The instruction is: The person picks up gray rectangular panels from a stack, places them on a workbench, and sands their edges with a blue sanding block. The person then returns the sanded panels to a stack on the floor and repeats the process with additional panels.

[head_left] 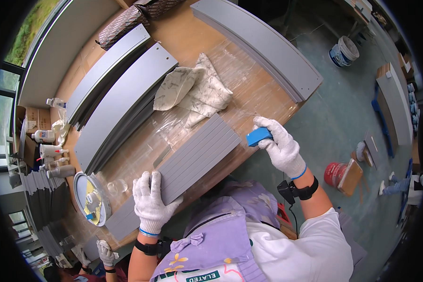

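Observation:
My right hand [284, 149], in a white knit glove, grips a small blue block [258, 136] between thumb and fingers. It is raised beside the right end of a row of long grey strips [199, 152], packed edge to edge along the table's near side. On the left part of these strips lies my left hand [150, 202], gloved too, its fingers stretched out and thumb apart. Behind the strips, a crumpled, stained cloth [211, 91] rests on the plastic-covered table [249, 101].
Stacked curved grey panels [124, 105] stand farther left, with another stack [263, 47] at the far right. An open tin [91, 199] and several bottles [44, 136] line the left side. Lower left, another person's gloved hand [107, 254] shows. Buckets [344, 50] stand on the floor.

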{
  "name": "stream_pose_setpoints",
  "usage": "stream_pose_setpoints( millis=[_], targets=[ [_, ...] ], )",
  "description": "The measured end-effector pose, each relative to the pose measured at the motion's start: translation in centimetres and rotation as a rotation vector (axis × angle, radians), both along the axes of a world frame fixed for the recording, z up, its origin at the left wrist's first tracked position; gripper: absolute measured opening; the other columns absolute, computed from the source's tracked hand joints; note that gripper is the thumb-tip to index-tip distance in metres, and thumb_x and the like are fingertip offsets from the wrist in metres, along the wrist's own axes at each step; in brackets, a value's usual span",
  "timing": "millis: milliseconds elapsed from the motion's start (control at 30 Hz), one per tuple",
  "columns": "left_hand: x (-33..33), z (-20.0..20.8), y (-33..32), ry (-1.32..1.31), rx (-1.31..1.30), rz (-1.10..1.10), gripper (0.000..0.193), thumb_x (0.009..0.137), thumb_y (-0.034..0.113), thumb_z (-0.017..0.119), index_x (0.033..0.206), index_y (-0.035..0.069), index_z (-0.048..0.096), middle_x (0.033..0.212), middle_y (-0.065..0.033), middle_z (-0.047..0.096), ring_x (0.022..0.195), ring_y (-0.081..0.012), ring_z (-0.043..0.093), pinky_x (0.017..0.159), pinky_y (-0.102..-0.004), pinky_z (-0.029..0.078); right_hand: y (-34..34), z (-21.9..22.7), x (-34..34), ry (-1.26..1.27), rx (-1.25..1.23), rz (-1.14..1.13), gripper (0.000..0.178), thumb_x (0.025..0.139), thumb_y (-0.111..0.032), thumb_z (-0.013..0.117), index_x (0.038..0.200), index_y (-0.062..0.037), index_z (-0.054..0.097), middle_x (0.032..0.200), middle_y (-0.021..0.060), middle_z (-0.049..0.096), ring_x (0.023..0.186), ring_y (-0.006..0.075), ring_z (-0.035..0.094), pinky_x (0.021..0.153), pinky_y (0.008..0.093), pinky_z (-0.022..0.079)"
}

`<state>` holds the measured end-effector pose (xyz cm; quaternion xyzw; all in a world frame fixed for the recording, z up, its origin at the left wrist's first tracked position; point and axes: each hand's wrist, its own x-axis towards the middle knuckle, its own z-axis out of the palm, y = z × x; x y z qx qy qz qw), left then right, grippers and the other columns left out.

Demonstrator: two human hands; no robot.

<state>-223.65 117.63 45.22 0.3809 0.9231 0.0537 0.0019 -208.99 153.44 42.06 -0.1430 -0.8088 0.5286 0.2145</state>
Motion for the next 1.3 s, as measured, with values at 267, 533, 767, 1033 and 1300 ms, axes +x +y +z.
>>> stream_pose_setpoints(
  millis=[267, 533, 767, 1033, 1300],
  targets=[
    [0.0, 0.0, 0.0, -0.021, 0.0, 0.014, 0.111, 0.054, 0.035, 0.097, 0.151, 0.01, 0.049, 0.148, -0.0205, 0.049, 0.137, -0.0483, 0.045, 0.119, -0.0592, 0.034, 0.7, -1.1, -7.9, 0.141, 0.064, 0.087, 0.051, 0.09, 0.01, 0.054, 0.141, -0.0011, 0.056, 0.124, 0.0157, 0.066, 0.109, 0.0255, 0.066, 0.1, 0.0348, 0.053],
    [0.0, 0.1, 0.0, -0.031, -0.024, 0.035, 0.113, 0.053, 0.036, 0.097, 0.151, 0.01, 0.048, 0.148, -0.02, 0.049, 0.137, -0.0481, 0.045, 0.119, -0.0588, 0.035, 1.5, 0.0, -7.3, 0.07, -0.006, 0.162, 0.052, 0.088, 0.01, 0.056, 0.138, -0.006, 0.059, 0.122, 0.0163, 0.067, 0.109, 0.0311, 0.068, 0.096, 0.0392, 0.056],
    [-0.1, 0.3, 0.0, -0.035, 0.004, 0.007, 0.113, 0.052, 0.036, 0.097, 0.15, 0.009, 0.049, 0.147, -0.0204, 0.049, 0.137, -0.0468, 0.045, 0.118, -0.0586, 0.035, 1.8, 2.1, -2.1, -0.093, 0.017, 0.147, 0.052, 0.087, 0.012, 0.055, 0.137, -0.002, 0.06, 0.125, 0.0152, 0.068, 0.11, 0.0269, 0.069, 0.1, 0.0369, 0.055],
    [0.0, 0.2, 0.2, -0.001, -0.026, 0.021, 0.111, 0.053, 0.038, 0.098, 0.149, 0.012, 0.049, 0.144, -0.0209, 0.049, 0.132, -0.0445, 0.05, 0.118, -0.0592, 0.036, 1.1, -1.2, -10.4, 0.127, 0.021, 0.083, 0.045, 0.093, 0.0, 0.06, 0.138, -0.0047, 0.059, 0.126, 0.0184, 0.067, 0.114, 0.0327, 0.068, 0.096, 0.0395, 0.056],
    [-0.1, -0.1, 0.0, -0.004, -0.02, 0.014, 0.112, 0.054, 0.038, 0.098, 0.151, 0.012, 0.048, 0.146, -0.0202, 0.049, 0.132, -0.0439, 0.049, 0.118, -0.0593, 0.035, 1.0, 0.3, -2.2, -0.038, -0.01, 0.118, 0.047, 0.092, 0.005, 0.058, 0.139, -0.0034, 0.059, 0.124, 0.0162, 0.067, 0.111, 0.029, 0.068, 0.096, 0.0386, 0.056]
  ],
)
